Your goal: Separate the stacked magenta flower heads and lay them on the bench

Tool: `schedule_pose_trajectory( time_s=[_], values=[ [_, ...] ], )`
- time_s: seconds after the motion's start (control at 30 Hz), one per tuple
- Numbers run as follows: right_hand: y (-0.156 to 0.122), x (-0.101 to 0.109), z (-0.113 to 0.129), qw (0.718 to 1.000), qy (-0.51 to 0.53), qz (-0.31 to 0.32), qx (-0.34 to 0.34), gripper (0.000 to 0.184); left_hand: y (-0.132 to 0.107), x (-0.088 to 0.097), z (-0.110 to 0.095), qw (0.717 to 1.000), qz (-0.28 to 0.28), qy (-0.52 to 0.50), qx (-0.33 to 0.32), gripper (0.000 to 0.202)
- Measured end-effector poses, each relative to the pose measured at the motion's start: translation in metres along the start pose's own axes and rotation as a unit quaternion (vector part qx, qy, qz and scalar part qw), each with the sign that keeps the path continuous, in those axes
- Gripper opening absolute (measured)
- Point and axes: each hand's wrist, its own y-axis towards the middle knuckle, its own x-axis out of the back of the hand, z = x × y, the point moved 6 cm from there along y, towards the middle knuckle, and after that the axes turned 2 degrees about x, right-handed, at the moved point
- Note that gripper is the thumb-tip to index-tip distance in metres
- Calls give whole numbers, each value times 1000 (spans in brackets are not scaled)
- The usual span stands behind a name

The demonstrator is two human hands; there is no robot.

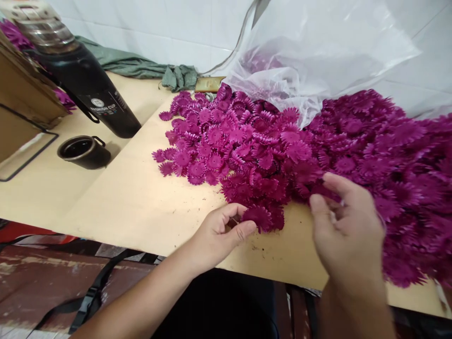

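Note:
A large heap of magenta artificial flower heads (282,146) covers the right half of a pale wooden table (134,202). My left hand (219,233) pinches one magenta flower head (259,215) at the heap's near edge, thumb and fingers closed on it. My right hand (348,226) hovers over the heap to the right, fingers curled toward the thumb; whether anything small sits between them I cannot make out.
A clear plastic bag (318,52) lies open behind the heap, with more flowers inside. At the left stand a black flask (88,89) lying tilted, its black cup lid (83,151), and a cardboard box (24,94). A green cloth (141,66) lies by the wall.

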Motion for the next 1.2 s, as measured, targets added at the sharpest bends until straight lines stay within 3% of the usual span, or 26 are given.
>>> schedule_pose_trajectory(
  time_s=[0.1,0.23,0.33,0.5,0.67,0.8,1.0,1.2],
  values=[
    [-15,-10,22,998,22,30,53,23,4,-4,-3,1000,0,22,-8,15],
    [-30,-12,43,994,77,52,63,8,9,0,-3,999,-38,16,-9,16],
    [-34,-17,48,987,106,101,70,6,11,1,-2,998,-58,20,-18,21],
    [-39,-41,35,952,196,234,-25,8,12,-2,-1,997,-66,32,-26,33],
    [-43,-54,27,899,291,309,-106,10,13,-6,6,999,-41,-30,12,42],
    [-40,-51,21,898,338,250,-126,7,12,-9,3,997,-22,-67,12,46],
    [-39,-47,11,899,382,151,-151,3,7,-9,-7,999,-8,-24,-25,33],
    [-29,-34,10,939,318,48,-119,1,4,-10,-13,999,-5,16,-50,24]
  ],
)
